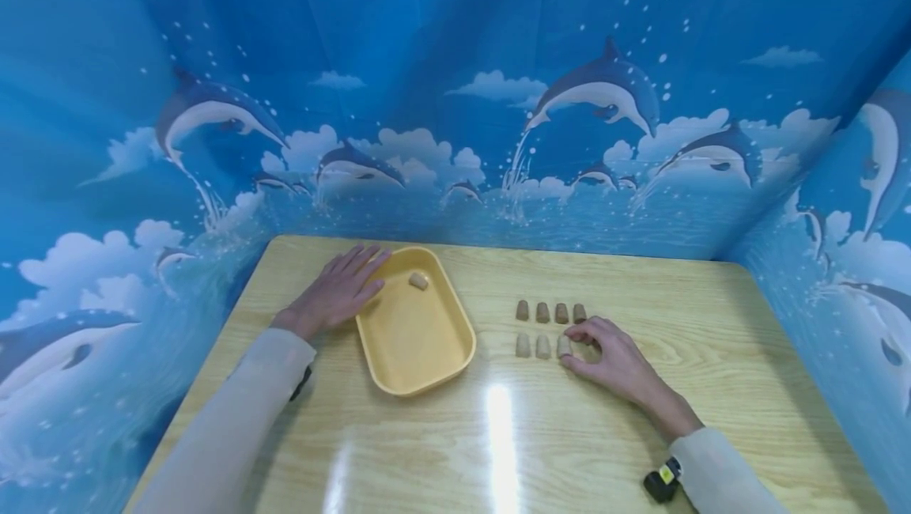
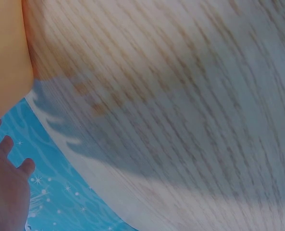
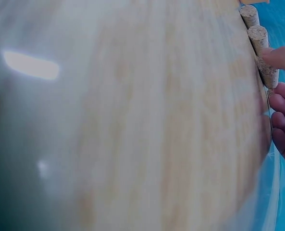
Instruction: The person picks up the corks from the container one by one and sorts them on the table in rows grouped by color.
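My right hand (image 1: 618, 357) pinches a light tapered cork stopper (image 1: 565, 345) between thumb and fingers, at the right end of the front row. In the right wrist view, thumb and fingers meet the same cork (image 3: 269, 72) at the right edge. Two more light corks stand left of it, the near one (image 1: 543, 346) close by. Behind them runs a row of several darker brown corks (image 1: 542, 312). My left hand (image 1: 336, 291), fingers straight, rests on the left rim of a yellow plastic tray (image 1: 420, 348). One cork (image 1: 418, 281) lies on its side inside the tray.
The light wood-grain table (image 1: 605, 451) carries everything, with glare streaks near its front. A blue dolphin-print sheet (image 1: 441, 39) hangs behind and at both sides, meeting the table's back edge. The tray's wall (image 2: 7, 53) fills the left of the left wrist view.
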The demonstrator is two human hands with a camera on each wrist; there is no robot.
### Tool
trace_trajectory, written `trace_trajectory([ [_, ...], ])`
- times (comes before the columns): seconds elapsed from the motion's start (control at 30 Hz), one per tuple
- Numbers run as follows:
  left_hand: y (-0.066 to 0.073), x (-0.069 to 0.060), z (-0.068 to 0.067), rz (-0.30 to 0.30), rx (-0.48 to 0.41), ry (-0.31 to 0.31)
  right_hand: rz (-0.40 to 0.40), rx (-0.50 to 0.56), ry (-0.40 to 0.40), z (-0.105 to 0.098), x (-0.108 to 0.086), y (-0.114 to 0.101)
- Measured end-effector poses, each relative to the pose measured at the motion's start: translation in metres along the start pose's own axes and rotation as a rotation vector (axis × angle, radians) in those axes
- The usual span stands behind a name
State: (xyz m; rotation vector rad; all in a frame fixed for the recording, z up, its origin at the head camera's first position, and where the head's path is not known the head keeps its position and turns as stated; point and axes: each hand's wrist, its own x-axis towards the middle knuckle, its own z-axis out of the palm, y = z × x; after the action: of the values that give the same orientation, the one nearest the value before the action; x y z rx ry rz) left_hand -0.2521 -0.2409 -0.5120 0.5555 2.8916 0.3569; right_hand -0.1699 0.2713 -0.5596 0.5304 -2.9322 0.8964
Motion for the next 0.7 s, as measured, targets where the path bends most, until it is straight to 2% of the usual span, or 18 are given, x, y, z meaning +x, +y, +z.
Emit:
trace_trajectory([
  [0.17,0.0,-0.001,-0.001,0.001,0.002,0.0,0.022,0.043,0.014,-0.006,0.003,-0.003],
  [0.27,-0.001,-0.001,-0.001,0.002,-0.003,-0.002,0.007,0.067,0.034,-0.01,0.01,-0.008],
  [0.43,-0.001,0.0,-0.001,0.004,0.008,-0.01,-0.046,0.113,0.055,-0.015,0.027,-0.018],
  [0.7,-0.001,0.0,0.0,0.012,-0.012,0.004,-0.093,0.153,0.021,-0.015,0.057,-0.046],
])
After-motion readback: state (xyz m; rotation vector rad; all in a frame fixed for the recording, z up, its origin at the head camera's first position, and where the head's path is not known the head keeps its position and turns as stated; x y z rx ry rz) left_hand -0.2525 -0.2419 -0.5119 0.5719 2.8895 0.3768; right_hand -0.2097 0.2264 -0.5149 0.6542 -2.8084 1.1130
